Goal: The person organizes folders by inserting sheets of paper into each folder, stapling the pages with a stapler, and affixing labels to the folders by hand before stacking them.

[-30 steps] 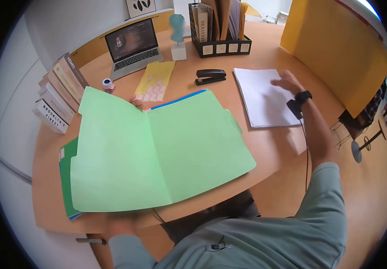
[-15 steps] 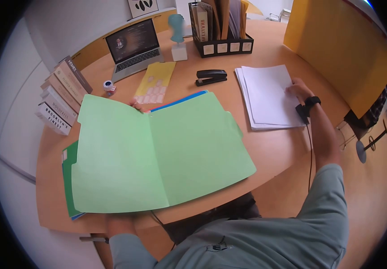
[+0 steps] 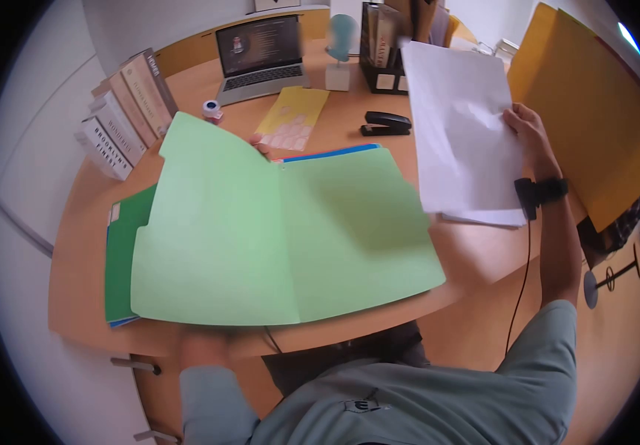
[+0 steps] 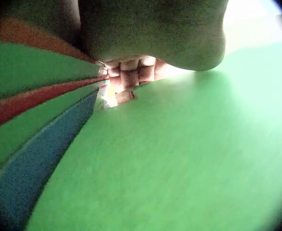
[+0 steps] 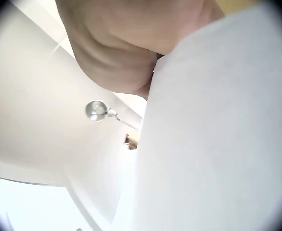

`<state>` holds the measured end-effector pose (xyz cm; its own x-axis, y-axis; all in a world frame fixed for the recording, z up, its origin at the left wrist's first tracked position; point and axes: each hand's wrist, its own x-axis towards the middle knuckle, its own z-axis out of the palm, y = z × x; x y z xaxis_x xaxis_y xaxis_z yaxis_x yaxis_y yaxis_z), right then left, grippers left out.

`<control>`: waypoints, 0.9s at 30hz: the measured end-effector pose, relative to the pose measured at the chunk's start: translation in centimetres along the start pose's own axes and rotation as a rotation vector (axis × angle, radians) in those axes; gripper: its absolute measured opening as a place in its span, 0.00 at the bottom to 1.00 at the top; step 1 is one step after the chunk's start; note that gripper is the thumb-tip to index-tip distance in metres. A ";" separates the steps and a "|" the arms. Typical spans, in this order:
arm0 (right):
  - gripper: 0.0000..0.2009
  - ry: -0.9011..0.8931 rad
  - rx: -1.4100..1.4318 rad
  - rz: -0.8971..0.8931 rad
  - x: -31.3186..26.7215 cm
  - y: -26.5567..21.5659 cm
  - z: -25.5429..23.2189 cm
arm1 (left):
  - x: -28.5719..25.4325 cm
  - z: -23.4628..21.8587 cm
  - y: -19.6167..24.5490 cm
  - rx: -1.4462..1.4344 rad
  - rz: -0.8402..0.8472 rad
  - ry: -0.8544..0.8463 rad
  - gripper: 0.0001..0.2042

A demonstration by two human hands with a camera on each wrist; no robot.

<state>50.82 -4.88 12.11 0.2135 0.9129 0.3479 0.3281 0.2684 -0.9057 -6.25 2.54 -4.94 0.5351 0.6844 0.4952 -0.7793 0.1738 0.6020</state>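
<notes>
Pinching paper (image 3: 461, 126) by its right edge in the right hand (image 3: 531, 133), tilted up over more sheets (image 3: 485, 219) on the tabletop (image 3: 346, 122). Propping the folder (image 3: 223, 230) open with the left hand (image 3: 261, 147), likely for access; showing too little to tell its grip.

Bg-wise: wood-look desk (image 3: 75, 289) w/ a curved front edge, plain white wall (image 3: 157, 26) behind, low wood-tone unit (image 3: 186, 55) curving along the back, white paneling (image 3: 31, 133) on the L and a white cabinet front (image 3: 86, 378) below w/ a metal handle (image 3: 133, 365). R side has a big yellow panel (image 3: 587, 111) by the desk, tan-brown floor (image 3: 476, 334), some stand w/ a round gray base (image 3: 591, 290) and a bright strip light (image 3: 629, 39) up top. R wrist view gets a pale surface (image 5: 44, 125) (wall or ceiling, can't tell tbh), a shiny round lamp-like fixture (image 5: 96, 110) and a v. bright white patch (image 5: 30, 202), window or light idk.
</notes>
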 end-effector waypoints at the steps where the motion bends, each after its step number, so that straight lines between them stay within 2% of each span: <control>1: 0.08 -0.048 0.034 -0.015 0.2 0.9 1.4 | -0.1 0.0 0.1 -0.002 0.006 -0.011 0.23; 2: 0.09 -0.093 0.067 -0.029 -0.2 0.5 3.3 | 0.1 0.2 0.0 0.000 0.011 -0.023 0.23; 3: 0.08 -0.209 0.083 0.030 -1.4 0.1 4.9 | 0.8 0.3 0.0 0.000 0.014 -0.035 0.23; 6: 0.12 -0.252 -0.170 0.080 -5.8 -2.4 11.7 | 0.3 0.4 0.0 0.000 0.032 -0.058 0.23; 7: 0.11 -0.348 -0.143 0.136 -5.8 -0.9 12.7 | 0.4 1.0 0.0 0.003 0.037 -0.065 0.23; 10: 0.12 -0.459 -0.280 0.120 -7.5 -0.3 15.6 | 0.4 1.2 0.1 0.007 0.050 -0.087 0.23; 15: 0.12 -0.573 -0.332 0.253 -8.7 -0.5 16.4 | 0.2 1.1 -0.2 0.008 0.064 -0.110 0.23; 21: 0.12 -0.677 -0.405 0.245 -8.4 -1.8 16.1 | 0.0 1.0 -0.2 0.016 0.075 -0.112 0.23; 27: 0.12 -0.675 -0.350 0.247 -8.0 -0.7 16.7 | 0.1 1.5 0.1 0.028 0.075 -0.109 0.23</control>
<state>33.54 -7.26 5.86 -0.2482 0.9525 -0.1763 0.6380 0.0238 -0.7696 -5.77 1.59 -3.90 0.5089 0.6136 0.6038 -0.8100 0.1038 0.5771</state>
